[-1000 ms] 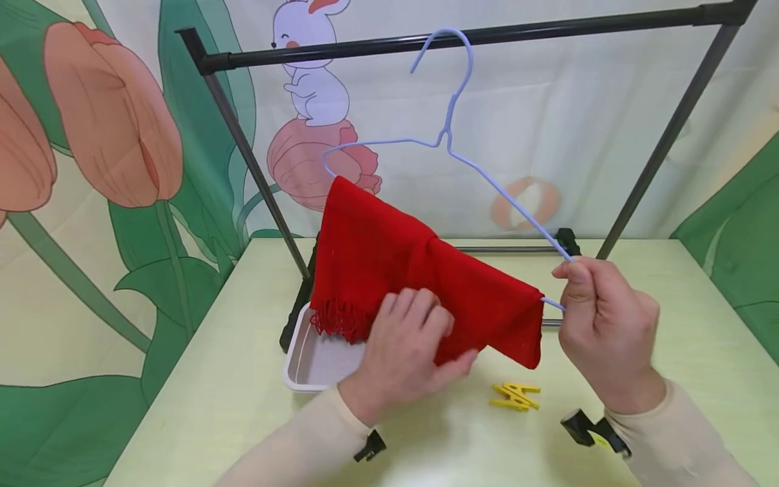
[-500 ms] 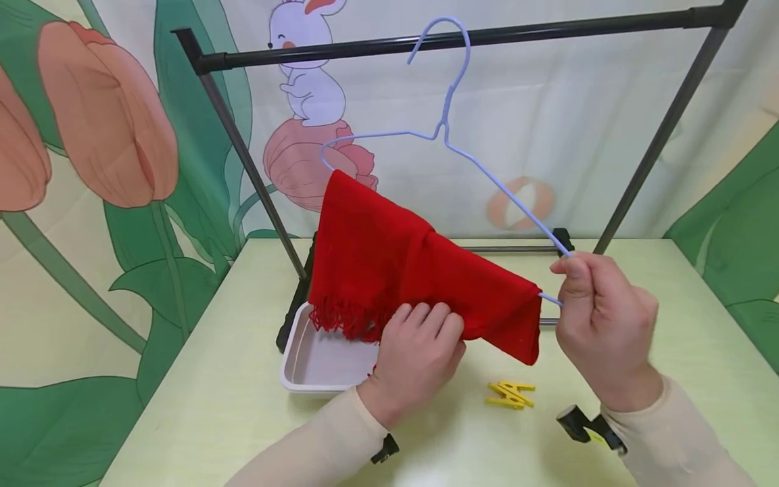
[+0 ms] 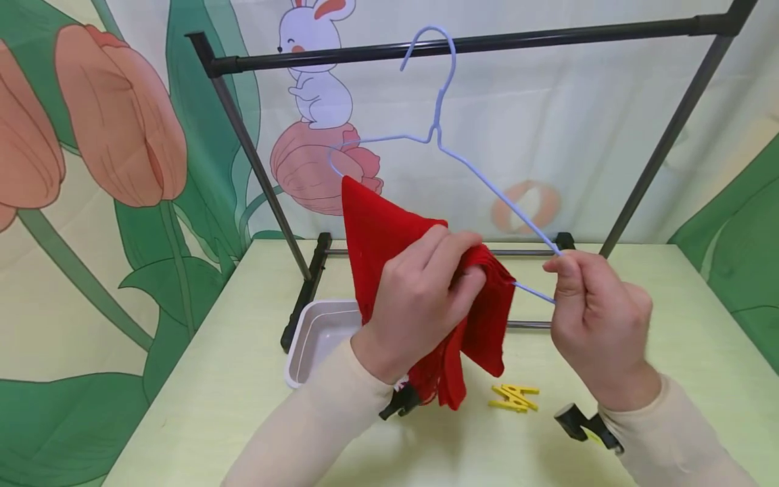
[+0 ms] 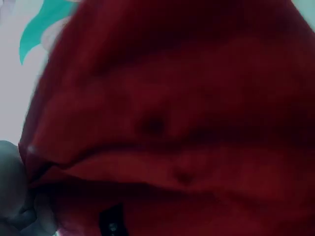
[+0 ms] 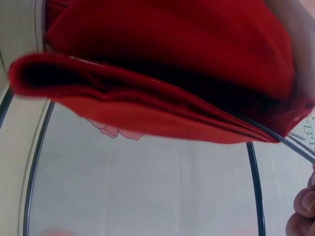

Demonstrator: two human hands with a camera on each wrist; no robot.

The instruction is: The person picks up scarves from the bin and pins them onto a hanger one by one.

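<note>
A red fringed scarf (image 3: 380,237) hangs folded over the lower bar of a pale blue wire hanger (image 3: 487,181). My left hand (image 3: 420,297) grips the scarf near that bar, thumb below and fingers above, with the cloth bunched around it. My right hand (image 3: 602,321) holds the hanger by its right corner, which is hidden inside the fist. The hanger tilts down to the right. Red cloth (image 4: 172,123) fills most of the left wrist view. From the right wrist, the scarf's layered folds (image 5: 162,110) show along the wire.
A black rack (image 3: 578,37) stands behind, its top rod overlapped by the hanger's hook in the head view. On the table (image 3: 195,419) are a white plastic tray (image 3: 295,352), partly behind the left arm, and yellow clothespins (image 3: 514,398) below the scarf.
My left hand has gone from the scarf's lower edge up to the hanger bar, bunching the cloth. The scarf's right edge has shifted left, baring more wire. My right hand keeps its hold.
</note>
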